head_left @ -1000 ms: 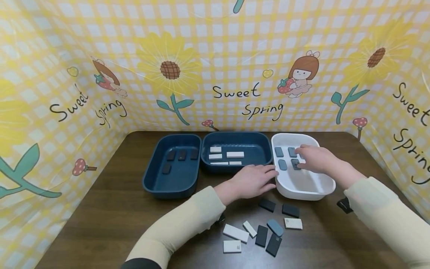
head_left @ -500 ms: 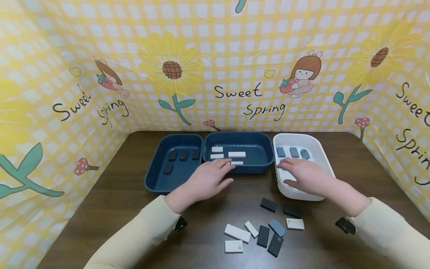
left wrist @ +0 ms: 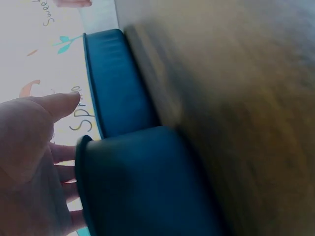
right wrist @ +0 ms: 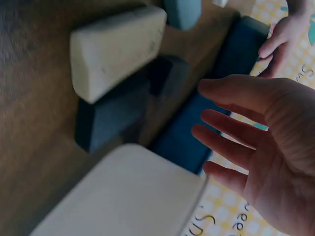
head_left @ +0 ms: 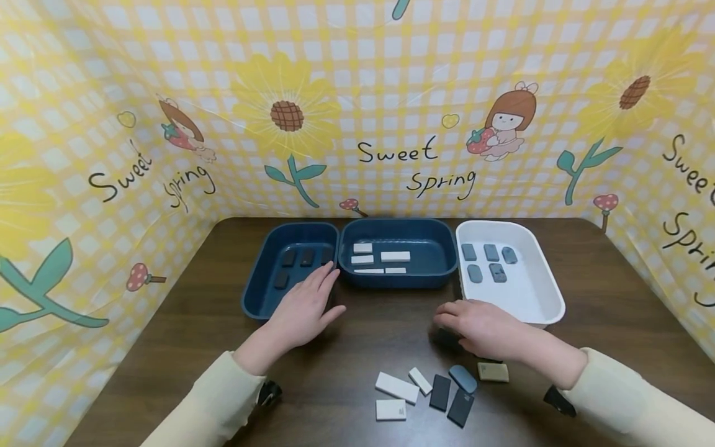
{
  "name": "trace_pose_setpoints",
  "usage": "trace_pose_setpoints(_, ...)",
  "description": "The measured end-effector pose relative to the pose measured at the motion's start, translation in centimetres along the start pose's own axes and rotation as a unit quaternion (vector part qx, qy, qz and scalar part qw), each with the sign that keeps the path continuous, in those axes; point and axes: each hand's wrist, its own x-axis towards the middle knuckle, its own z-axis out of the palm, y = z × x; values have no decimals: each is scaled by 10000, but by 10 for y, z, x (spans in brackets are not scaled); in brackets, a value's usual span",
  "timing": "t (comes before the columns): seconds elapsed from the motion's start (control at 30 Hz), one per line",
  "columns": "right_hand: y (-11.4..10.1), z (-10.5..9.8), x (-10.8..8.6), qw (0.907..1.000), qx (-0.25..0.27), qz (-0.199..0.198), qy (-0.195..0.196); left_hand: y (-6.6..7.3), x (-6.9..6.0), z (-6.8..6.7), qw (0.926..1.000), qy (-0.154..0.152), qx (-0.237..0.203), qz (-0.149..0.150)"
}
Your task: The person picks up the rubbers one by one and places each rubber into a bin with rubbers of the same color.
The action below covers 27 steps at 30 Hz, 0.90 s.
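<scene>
The left hand [head_left: 297,311] hovers at the right side of the left blue bin [head_left: 254,297], its fingers extended and holding nothing; the left wrist view shows this hand [left wrist: 29,132] beside the bin's wall [left wrist: 142,187]. In front of the white bin [head_left: 550,292], the right hand [head_left: 488,329] reaches over a black block [head_left: 447,338], partly hidden beneath its fingers. In the right wrist view the right hand [right wrist: 266,132] has spread, relaxed fingers with nothing between them, near a white block [right wrist: 118,51] and a dark block [right wrist: 110,115].
Black blocks [head_left: 439,393], white blocks [head_left: 396,387] and a blue-grey block [head_left: 463,379] lie on the table [head_left: 184,372]. White pieces lie in the middle bin [head_left: 396,282], dark ones in the left bin, blue-grey ones in the white bin. A patterned cloth [head_left: 357,93] surrounds the table.
The left hand has moved left, from beside the white bin to the left bin. The right hand has come out of the white bin toward the front, uncovering several blue-grey pieces there.
</scene>
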Motion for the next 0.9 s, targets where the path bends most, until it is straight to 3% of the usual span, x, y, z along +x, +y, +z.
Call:
trace_pose_setpoints(0.13, -1, 9, 3, 9993, -108, 24, -358, -5, -4, 5, 9999, -90, -74, -117)
trace_pose_setpoints(0.53, 1, 20, 5, 9973, -2, 193, -711, -13, -7, 18, 9998, -126, -53, -142)
trace_pose_setpoints(0.9, 2, 24, 6, 9981, -11, 59, -617, -12, -8, 21, 9998, -33, -82, -205)
